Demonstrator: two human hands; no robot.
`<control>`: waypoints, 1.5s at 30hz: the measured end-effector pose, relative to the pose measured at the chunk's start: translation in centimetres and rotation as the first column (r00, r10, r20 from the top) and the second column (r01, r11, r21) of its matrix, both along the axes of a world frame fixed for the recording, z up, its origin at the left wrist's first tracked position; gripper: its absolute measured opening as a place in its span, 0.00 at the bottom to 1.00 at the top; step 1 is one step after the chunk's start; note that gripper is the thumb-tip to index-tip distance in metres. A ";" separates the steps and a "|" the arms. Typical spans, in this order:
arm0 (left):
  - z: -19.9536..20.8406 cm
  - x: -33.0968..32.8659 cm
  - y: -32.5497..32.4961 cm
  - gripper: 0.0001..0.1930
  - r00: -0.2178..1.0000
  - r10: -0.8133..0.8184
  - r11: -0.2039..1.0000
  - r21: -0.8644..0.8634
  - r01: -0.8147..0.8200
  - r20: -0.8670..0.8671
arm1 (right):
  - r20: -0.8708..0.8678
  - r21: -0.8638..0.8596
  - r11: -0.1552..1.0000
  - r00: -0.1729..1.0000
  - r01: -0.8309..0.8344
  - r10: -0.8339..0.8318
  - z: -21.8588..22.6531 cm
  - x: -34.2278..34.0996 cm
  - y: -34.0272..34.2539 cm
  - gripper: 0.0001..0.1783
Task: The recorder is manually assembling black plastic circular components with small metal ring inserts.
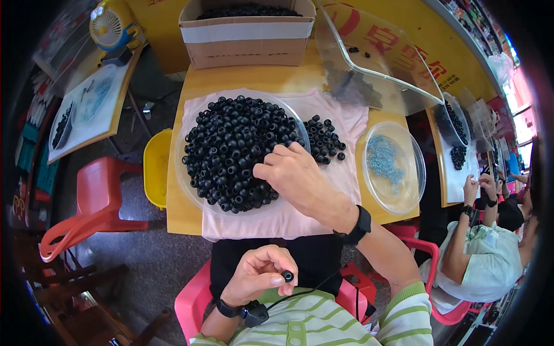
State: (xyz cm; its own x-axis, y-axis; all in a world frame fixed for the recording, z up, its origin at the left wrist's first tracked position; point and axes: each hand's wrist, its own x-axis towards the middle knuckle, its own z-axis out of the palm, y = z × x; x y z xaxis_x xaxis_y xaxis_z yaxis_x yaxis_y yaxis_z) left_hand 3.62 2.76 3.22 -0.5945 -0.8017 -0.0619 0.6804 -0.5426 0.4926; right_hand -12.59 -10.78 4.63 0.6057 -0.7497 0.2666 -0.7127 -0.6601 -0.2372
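Observation:
My left hand (pixel 259 275) is in front of my body, its thumb and fingers closed on a round black bead (pixel 287 276) with a hole through it. Over the right side of a heap of matching black beads (pixel 231 153), my right hand (pixel 297 176) has its fingers curled in. Its fingertips are hidden against the heap, so what they grip does not show. The heap fills a clear round tray (pixel 193 196) lying on a pale pink cloth (pixel 277 222). More loose beads (pixel 326 138) are on the cloth, right of the tray.
A clear round dish (pixel 415 173) with small light-blue pieces (pixel 385 161) stands at the right. Behind are a cardboard box (pixel 242 43) of black items and a tilted clear plastic bin (pixel 398 86). A yellow tub (pixel 156 170) and red chair (pixel 95 199) are left; another person (pixel 485 256) sits right.

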 end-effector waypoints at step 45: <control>-0.8 -1.4 -1.4 0.10 0.989 -0.129 0.990 0.064 0.124 0.077 | 0.097 0.159 0.986 0.993 0.055 -0.071 -0.9 0.2 -1.2 0.07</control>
State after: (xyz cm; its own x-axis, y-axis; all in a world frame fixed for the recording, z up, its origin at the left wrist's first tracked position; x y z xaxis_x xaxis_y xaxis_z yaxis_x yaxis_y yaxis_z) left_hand 2.26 1.39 2.44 -0.6820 -0.7140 -0.1583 0.5641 -0.6513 0.5076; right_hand -12.40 -12.00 3.76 0.5319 -0.8225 0.2016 -0.7183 -0.5643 -0.4070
